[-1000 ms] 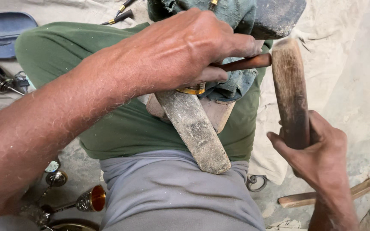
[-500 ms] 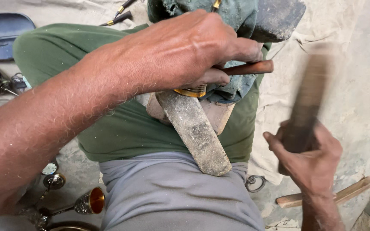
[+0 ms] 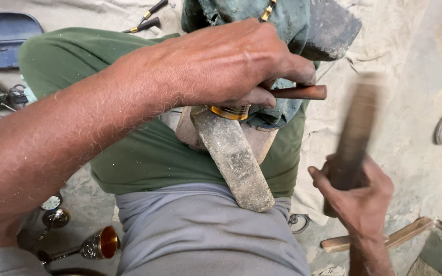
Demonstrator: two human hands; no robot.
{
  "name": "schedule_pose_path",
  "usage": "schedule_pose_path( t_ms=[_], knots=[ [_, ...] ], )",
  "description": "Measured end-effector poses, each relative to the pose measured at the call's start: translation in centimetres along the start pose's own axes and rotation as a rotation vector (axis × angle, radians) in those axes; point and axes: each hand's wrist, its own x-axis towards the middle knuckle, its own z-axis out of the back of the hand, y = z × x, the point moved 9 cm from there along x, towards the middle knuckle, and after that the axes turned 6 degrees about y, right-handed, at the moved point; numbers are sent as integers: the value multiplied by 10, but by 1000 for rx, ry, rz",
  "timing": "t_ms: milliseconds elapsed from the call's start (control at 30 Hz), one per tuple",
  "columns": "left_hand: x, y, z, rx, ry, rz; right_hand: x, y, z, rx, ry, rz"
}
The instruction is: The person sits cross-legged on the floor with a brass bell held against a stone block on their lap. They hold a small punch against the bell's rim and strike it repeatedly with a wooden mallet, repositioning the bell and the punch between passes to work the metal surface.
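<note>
Brass ring (image 3: 229,112), seated on the upper end of a worn grey bar (image 3: 234,158) that slopes down across the person's lap; only its lower rim shows beneath the left hand (image 3: 231,64). The left hand is closed over the ring, fingers curled round a brown rod (image 3: 300,92) whose tip projects to the right, just beside the ring. Right hand (image 3: 356,197), lower right, gripped tight on a wooden stick (image 3: 356,130) held roughly upright and blurred with motion; the stick stands apart from the rod and ring. Under the bar, a pale wooden block (image 3: 259,140) resting on the green trouser leg (image 3: 149,153); nearer the camera, grey cloth (image 3: 205,235) over the lap. Above the left hand, a greenish rag (image 3: 287,20) draped against a dark block (image 3: 331,28). Lower left, on the ground, a small metal goblet (image 3: 101,244) lying on its side, gilt inside, with other small metal pieces near it. Upper left, a blue case (image 3: 3,38) and two dark-handled tools (image 3: 147,20). Lower right, a strip of wood (image 3: 379,240) on the dusty floor.
</note>
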Motion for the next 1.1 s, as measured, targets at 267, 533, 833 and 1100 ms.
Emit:
schedule_pose_path(
  t_ms=[267, 533, 833, 1100],
  knots=[
    [4, -2, -6, 10, 74, 18, -3, 13, -6, -166, 18, 129],
    [12, 1, -12, -16, 172, 125, -4, 0, 9, -59, -45, -63],
    [20, -2, -5, -119, 133, 112, -8, -5, 25, 36, -142, -50],
    [4, -2, 2, -35, 29, -77, -9, 7, 10, -67, -103, -50]
  ],
)
